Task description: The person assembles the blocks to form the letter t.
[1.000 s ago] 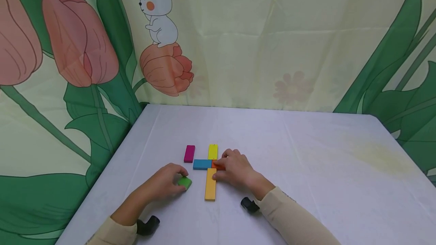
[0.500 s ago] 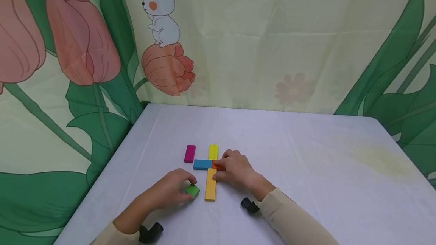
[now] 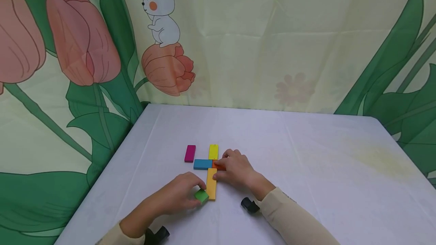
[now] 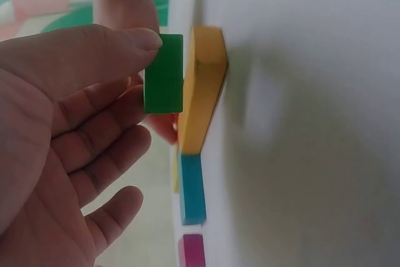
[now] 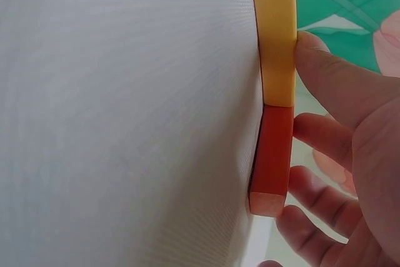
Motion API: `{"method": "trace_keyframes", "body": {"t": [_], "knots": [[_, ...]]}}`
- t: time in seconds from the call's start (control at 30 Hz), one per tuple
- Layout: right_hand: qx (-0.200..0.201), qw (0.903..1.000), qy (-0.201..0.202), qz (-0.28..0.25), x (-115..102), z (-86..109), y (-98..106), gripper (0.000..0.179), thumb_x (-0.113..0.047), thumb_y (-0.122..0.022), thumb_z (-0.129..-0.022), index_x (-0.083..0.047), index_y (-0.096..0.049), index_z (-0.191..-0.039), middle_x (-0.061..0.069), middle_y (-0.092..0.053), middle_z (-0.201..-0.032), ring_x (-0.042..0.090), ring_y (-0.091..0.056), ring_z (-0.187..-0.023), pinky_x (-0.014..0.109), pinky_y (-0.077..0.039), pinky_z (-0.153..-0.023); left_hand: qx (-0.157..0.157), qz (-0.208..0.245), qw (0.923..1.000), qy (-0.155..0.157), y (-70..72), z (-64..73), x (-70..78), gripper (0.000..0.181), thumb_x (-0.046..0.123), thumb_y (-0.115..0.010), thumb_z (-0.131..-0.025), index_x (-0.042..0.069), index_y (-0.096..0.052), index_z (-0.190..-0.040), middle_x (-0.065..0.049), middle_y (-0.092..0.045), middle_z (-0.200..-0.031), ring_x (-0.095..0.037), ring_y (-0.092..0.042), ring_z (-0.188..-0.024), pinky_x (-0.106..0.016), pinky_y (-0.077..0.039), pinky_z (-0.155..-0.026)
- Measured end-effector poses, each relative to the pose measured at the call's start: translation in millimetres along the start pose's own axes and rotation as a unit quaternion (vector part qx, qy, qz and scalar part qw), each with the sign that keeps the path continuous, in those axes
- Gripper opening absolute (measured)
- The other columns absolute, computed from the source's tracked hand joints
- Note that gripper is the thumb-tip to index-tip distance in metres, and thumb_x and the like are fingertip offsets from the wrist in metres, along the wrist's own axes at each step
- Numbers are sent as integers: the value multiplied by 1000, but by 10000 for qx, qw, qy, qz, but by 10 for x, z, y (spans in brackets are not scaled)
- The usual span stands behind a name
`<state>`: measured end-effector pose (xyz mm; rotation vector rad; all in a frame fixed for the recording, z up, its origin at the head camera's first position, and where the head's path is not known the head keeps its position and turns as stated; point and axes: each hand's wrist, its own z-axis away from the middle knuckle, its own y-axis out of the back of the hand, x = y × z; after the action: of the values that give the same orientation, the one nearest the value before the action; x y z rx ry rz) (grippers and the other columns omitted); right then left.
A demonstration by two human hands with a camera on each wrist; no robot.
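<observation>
My left hand (image 3: 179,195) pinches a small green block (image 3: 201,196) between thumb and fingers; its remaining fingers are spread apart in the left wrist view. The green block overlaps the near left side of a long amber block (image 3: 211,184). My right hand (image 3: 238,168) rests on the group, its thumb on the amber block (image 5: 278,42) and its fingertips on a red-orange block (image 5: 273,154), partly hidden in the head view. A blue block (image 3: 202,164) lies end to end with the red-orange one. Behind their joint stands a yellow block (image 3: 213,152).
A magenta block (image 3: 190,154) lies apart, behind the blue block's left end. All sit on a white-covered table (image 3: 306,154). A printed curtain (image 3: 245,41) hangs behind the far edge. Black wrist-worn pieces (image 3: 250,205) stick out by the sleeves.
My left hand has carried the green block rightward and nearer, up to the amber block's side. My right hand and the other blocks have stayed put.
</observation>
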<state>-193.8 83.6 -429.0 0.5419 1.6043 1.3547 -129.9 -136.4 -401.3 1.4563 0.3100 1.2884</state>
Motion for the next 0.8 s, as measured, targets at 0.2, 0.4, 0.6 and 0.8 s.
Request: {"method": "trace_keyframes", "body": {"t": [0.2, 0.4, 0.6, 0.8], "knots": [[-10, 10000, -22, 3, 1, -1, 3, 52, -48, -77, -85, -20, -71, -129, 5, -55, -113, 23, -46, -103, 36, -43, -78, -124, 7, 9997, -208, -45, -27, 46, 34, 24, -87, -77, 19, -72, -107, 14, -61, -99, -10, -55, -98, -27, -54, -85], [3, 10000, 15, -41, 8, -3, -1, 52, -47, -77, -85, -20, -71, -129, 5, -55, -113, 23, -46, -104, 36, -43, -79, -211, 27, 9990, -386, -89, -54, 60, 33, 26, -87, -77, 21, -71, -106, 17, -60, -95, -5, -53, -94, -26, -52, -84], [14, 10000, 22, -33, 12, -5, -5, 52, -47, -77, -85, -20, -71, -129, 5, -55, -112, 24, -46, -104, 37, -43, -79, -228, -121, 9984, -504, -143, -96, 67, 34, 27, -87, -77, 19, -72, -106, 18, -59, -93, -3, -52, -93, -25, -51, -83], [-7, 10000, -20, -11, 13, -6, -8, 53, -48, -77, -85, -20, -70, -129, 5, -55, -113, 24, -46, -104, 37, -43, -80, -171, -365, 9979, -506, -182, -145, 98, 24, 22, -85, -80, 20, -73, -101, 20, -58, -86, -2, -51, -87, -29, -50, -85]]}}
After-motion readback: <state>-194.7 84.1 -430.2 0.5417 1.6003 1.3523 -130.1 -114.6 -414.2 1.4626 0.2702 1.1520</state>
